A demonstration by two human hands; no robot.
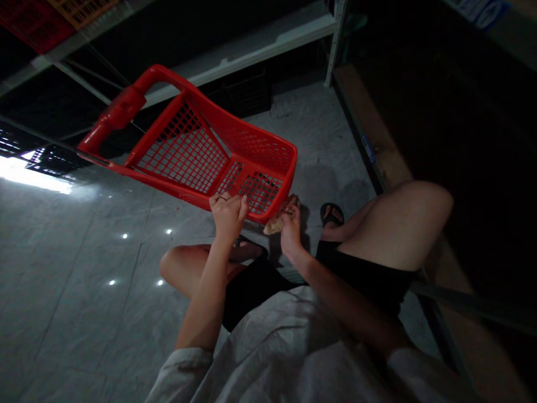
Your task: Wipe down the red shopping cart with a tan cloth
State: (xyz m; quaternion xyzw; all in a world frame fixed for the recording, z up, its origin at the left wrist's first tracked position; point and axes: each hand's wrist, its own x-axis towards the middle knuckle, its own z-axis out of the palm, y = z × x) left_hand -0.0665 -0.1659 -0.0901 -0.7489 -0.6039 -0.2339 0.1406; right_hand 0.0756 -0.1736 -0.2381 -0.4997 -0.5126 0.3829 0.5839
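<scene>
Left hand (pixel 227 215) is reaching mid-frame, fingers gripping one cart (pixel 240 157); right hand (pixel 290 228) is angling inward, fingers clutching one rag (pixel 274 225).

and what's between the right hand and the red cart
The head view shows a tan cloth there, held in the right hand beside the red cart.

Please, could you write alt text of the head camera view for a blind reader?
A person's left hand grips the rim of a red shopping cart, while the right hand holds a tan cloth at the outside of its end. Below is a grey floor, with a pale shelf beyond the cart.
</scene>
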